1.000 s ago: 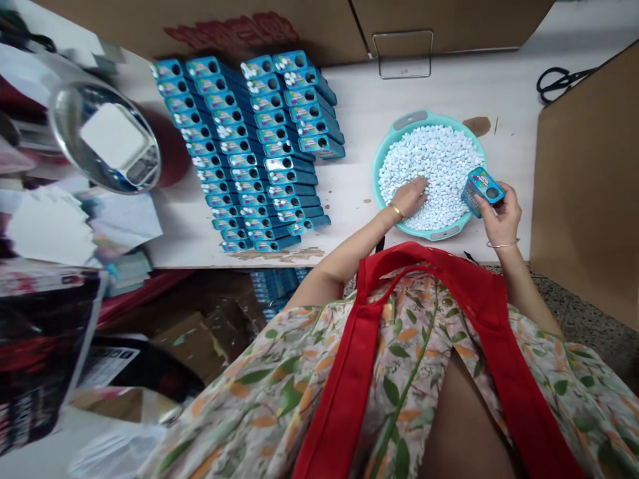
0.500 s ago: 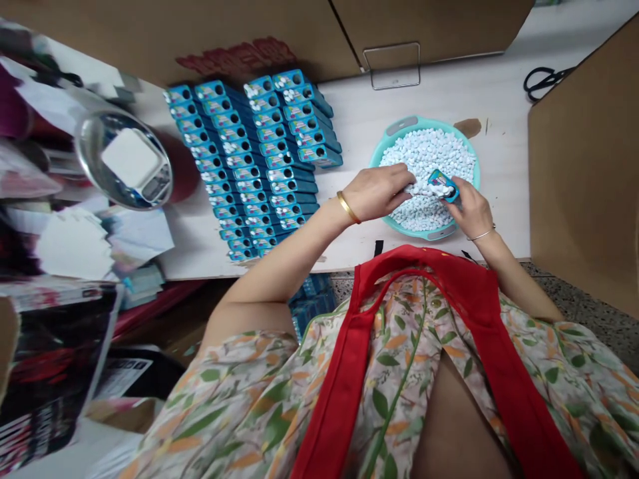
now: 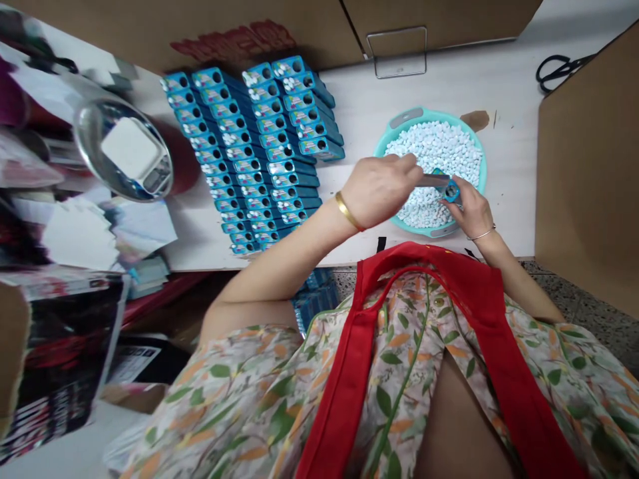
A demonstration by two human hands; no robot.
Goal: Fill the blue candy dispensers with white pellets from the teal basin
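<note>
A turquoise basin (image 3: 380,148) holds a heap of small white candy-like pellets (image 3: 439,143). Over its near right part, my right hand (image 3: 473,209) grips a small blue printed box (image 3: 452,191), tilted, with its round hole showing. My left hand (image 3: 387,189) is closed on a narrow greyish scoop-like tool (image 3: 433,179); its far end meets the box. The exact shape of that tool is hard to make out. Rows of similar blue boxes (image 3: 274,140) lie to the left on the white table, many with white pellets on their tops.
A metal pot (image 3: 82,143) with a white scale (image 3: 132,154) on it stands at the far left. Cardboard boxes (image 3: 589,166) border the right and back. Black-handled scissors (image 3: 554,73) lie at the back right, a wire stand (image 3: 399,74) at the back. White cards (image 3: 77,233) are stacked left.
My left hand has come up out of the pellets and moved left, now with the tool against the box. My right hand has brought the box leftward over the basin and tilted it.
</note>
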